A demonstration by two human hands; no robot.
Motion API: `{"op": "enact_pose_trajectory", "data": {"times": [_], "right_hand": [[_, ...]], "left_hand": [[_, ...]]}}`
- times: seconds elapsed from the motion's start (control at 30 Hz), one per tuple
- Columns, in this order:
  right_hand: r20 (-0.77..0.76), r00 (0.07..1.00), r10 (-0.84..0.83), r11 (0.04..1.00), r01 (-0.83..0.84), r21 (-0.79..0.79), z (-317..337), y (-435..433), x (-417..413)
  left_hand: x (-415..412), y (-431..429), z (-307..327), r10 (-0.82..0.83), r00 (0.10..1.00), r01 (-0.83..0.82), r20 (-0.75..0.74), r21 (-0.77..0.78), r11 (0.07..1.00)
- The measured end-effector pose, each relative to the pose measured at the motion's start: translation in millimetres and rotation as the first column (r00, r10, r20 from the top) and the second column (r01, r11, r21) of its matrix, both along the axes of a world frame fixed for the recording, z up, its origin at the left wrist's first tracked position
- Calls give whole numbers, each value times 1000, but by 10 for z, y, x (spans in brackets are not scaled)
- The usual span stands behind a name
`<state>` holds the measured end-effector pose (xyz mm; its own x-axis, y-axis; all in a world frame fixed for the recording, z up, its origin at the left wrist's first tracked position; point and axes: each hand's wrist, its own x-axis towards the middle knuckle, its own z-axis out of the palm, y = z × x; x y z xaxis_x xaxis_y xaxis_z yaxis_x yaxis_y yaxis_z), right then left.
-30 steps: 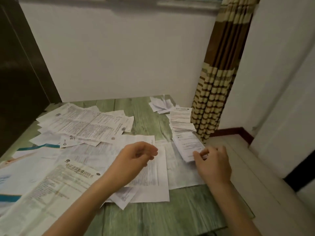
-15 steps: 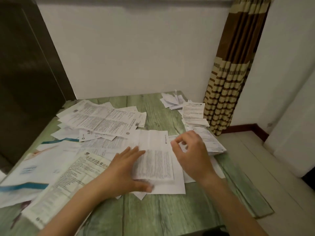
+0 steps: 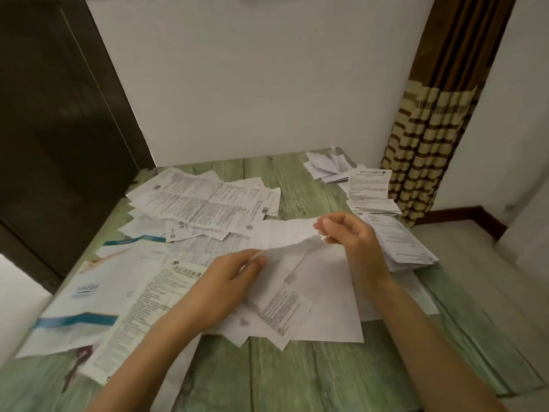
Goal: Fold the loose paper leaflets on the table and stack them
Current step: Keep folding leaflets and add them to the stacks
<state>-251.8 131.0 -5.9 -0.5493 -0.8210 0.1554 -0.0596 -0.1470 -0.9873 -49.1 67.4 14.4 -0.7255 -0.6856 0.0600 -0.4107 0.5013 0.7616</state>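
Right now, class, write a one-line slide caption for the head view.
Left hand and right hand pinch a leaflet, edge raised, over loose sheets on a green table beside a folded stack.

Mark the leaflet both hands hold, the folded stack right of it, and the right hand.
Held leaflet (image 3: 315,263): head view, blank side near its raised edge.
Folded stack (image 3: 401,245): head view, top sheet.
Right hand (image 3: 353,242): head view, back of the hand.
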Motion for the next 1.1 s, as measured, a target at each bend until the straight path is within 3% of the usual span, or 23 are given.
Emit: {"op": "enact_pose_trajectory", "data": {"times": [0.17, 0.4, 0.6, 0.8, 0.93, 1.1], "right_hand": [[28, 996, 90, 995, -91, 30, -43, -17, 21], [-298, 935, 193, 973, -144, 179, -152, -36, 92], [-512, 831, 216, 965, -102, 241, -176, -23, 51], [-553, 777, 300, 941, -148, 304, -110, 23, 40], [-520, 825, 220, 970, -129, 205, 185, 84, 72], [-550, 825, 131, 991, -123, 51, 806, 104, 193]], "left_hand": [[3, -68, 25, 59, 984, -52, -166, 46, 998], [18, 18, -287, 138, 978, -140, -156, -2, 990], [13, 84, -337, 34, 998, -30, 58, -69, 997], [21, 129, -356, 30, 975, 26, 218, -246, 969], [67, 163, -266, 7, 972, 78, 235, -349, 934], [171, 213, -31, 36, 999, -28, 25, -261, 965]]}}
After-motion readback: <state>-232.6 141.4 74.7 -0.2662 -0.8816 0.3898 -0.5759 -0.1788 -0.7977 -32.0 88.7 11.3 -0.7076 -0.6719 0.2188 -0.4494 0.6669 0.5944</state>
